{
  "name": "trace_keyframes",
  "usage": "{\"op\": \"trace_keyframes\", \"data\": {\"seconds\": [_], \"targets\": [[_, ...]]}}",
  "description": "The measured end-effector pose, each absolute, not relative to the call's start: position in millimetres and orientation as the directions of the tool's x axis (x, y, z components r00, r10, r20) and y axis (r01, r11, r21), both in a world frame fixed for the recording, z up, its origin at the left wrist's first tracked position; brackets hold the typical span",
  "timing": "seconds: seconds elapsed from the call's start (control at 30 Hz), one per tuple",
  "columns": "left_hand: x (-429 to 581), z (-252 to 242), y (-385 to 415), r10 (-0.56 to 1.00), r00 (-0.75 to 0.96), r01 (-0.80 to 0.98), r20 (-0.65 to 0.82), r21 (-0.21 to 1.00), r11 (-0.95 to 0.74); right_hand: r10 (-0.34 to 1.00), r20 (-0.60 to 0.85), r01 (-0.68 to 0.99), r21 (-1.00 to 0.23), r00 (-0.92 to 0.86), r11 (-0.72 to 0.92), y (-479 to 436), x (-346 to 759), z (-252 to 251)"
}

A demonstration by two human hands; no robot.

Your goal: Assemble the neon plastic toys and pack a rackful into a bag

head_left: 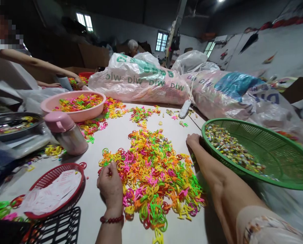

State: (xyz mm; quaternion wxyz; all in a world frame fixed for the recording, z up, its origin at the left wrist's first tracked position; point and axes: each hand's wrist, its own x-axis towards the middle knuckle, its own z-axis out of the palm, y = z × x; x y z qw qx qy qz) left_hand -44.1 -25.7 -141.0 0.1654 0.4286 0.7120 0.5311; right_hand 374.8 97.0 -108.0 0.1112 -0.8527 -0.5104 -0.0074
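A heap of small bright plastic pieces (pixel 156 173), many with rings, lies on the white table in front of me. My left hand (pixel 111 184), with a red bead bracelet at the wrist, is at the heap's left edge. Its fingers are curled together; whatever they hold is hidden. Stretched forward past the heap's right side, my right hand (pixel 194 139) is close beside the left rim of a green mesh basket (pixel 275 145). The fingers look curled in, and I cannot make out anything in them. Small, shiny multicoloured pieces (pixel 230 145) fill the basket's left part.
At left stand a pink-lidded bottle (pixel 67 134), a pink basin (pixel 90 114) of plastic pieces and a red basket (pixel 79 186) holding paper slips. A power strip (pixel 185 109) lies near large plastic sacks (pixel 141 81). Another person's arm (pixel 39 62) reaches in from the left.
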Motion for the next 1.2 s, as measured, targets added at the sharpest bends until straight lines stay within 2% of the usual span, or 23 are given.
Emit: {"op": "trace_keyframes", "data": {"seconds": [0.23, 0.37, 0.6, 0.73, 0.87, 0.97, 1.1, 1.2], "targets": [[-42, -136, -28, 0.777, -0.618, 0.340, 0.118, 0.931, 0.129, 0.946, 0.167, 0.957, -0.135, 0.278, -0.258, 90, 354, -125], [-43, -134, -27, 0.776, -0.624, 0.319, 0.094, 0.937, 0.143, 0.932, 0.187, 0.949, -0.113, 0.312, -0.295, 74, 346, -130], [-44, -140, -26, 0.789, -0.600, 0.337, 0.130, 0.936, 0.102, 0.947, 0.060, 0.947, -0.092, 0.315, -0.309, 65, 340, -118], [-44, -140, -25, 0.793, -0.588, 0.361, 0.160, 0.929, 0.081, 0.943, -0.004, 0.934, -0.136, 0.333, -0.330, 73, 335, -110], [-43, -140, -25, 0.794, -0.580, 0.386, 0.182, 0.920, 0.071, 0.934, -0.071, 0.902, -0.243, 0.350, -0.357, 77, 336, -101], [-44, -141, -25, 0.797, -0.573, 0.399, 0.189, 0.914, 0.071, 0.929, -0.071, 0.879, -0.305, 0.364, -0.368, 73, 342, -90], [-44, -142, -25, 0.802, -0.572, 0.392, 0.173, 0.916, 0.082, 0.933, -0.061, 0.879, -0.320, 0.354, -0.354, 60, 348, -80], [-44, -141, -25, 0.808, -0.570, 0.382, 0.152, 0.919, 0.096, 0.959, -0.119, 0.905, -0.316, 0.259, -0.284, 51, 339, -81]]}}
